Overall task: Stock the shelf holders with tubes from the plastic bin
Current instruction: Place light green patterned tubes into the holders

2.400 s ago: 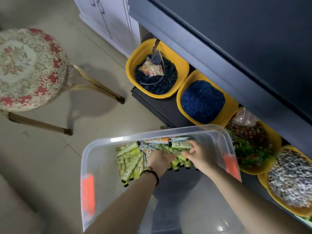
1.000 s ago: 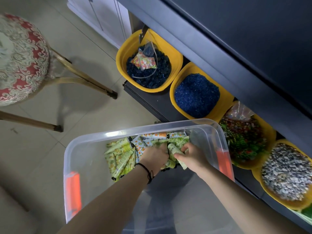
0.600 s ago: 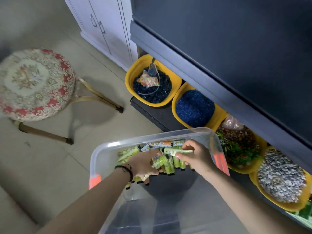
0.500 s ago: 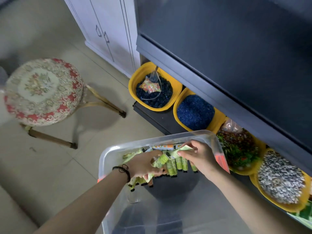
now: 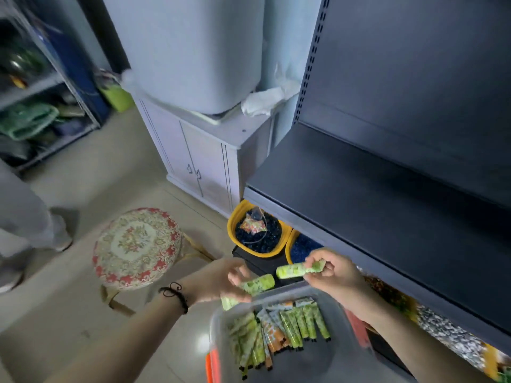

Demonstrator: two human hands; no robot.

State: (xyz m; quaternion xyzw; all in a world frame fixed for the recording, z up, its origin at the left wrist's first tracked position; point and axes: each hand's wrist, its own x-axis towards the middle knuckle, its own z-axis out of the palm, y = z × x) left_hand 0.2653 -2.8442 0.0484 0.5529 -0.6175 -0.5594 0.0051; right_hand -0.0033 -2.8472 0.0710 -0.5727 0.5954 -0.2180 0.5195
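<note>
A clear plastic bin [image 5: 221, 322] with orange handles sits low in the view, holding several green and orange tubes [image 5: 279, 327]. My left hand [image 5: 218, 280] is raised above the bin's far rim and grips green tubes [image 5: 257, 284]. To its right, my right hand [image 5: 331, 275] pinches one green tube [image 5: 293, 270] by its flat end, held roughly level. A dark shelf [image 5: 373, 194] stretches above and to the right of both hands, its surface bare.
Yellow tubs of dark beads [image 5: 257, 239] and other small goods line the floor under the shelf. A round embroidered stool [image 5: 137, 247] stands to the left. A white cabinet [image 5: 204, 161] stands behind. Another person's legs [image 5: 25, 217] are at far left.
Both hands have lifted out of the bin, each with green tubes. The view has tilted up, bringing the shelf, cabinet and far rack into sight.
</note>
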